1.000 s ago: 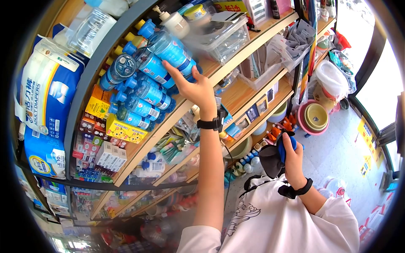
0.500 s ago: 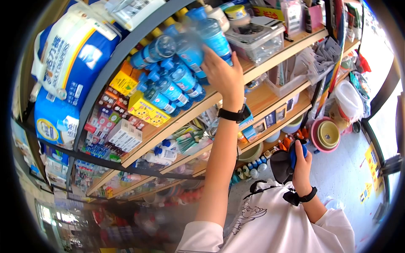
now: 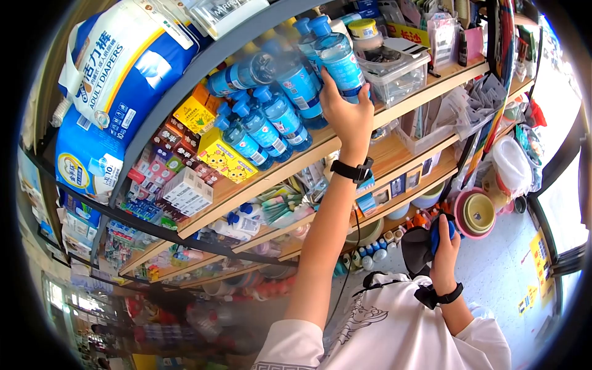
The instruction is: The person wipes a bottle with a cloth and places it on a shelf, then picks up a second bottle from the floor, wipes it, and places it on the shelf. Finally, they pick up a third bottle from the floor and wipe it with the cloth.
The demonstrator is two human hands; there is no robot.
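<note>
My left hand point(image 3: 349, 120) is closed around the lower part of a clear plastic bottle point(image 3: 339, 57) with a blue cap and blue label. The bottle leans slightly at the front of the upper shelf, its base hidden by my fingers. Several similar bottles stand to its left, among them a larger one point(image 3: 299, 89) right beside my fingers and one lying on its side point(image 3: 243, 74). Lower right, my right hand point(image 3: 445, 256) grips a black and blue object point(image 3: 417, 250), with a dark flared part; its kind cannot be made out.
A clear plastic box point(image 3: 394, 77) sits right of the bottles, with a yellow-lidded tub point(image 3: 365, 31) behind. Yellow boxes point(image 3: 225, 159) stand left of them. A large diaper pack point(image 3: 126, 68) is beyond the dark shelf frame. Stacked basins point(image 3: 478, 211) are on the floor.
My left hand has moved slightly right and now wraps the bottle's lower part, where it was reaching with fingers against the bottles. My right hand still holds the black and blue object.
</note>
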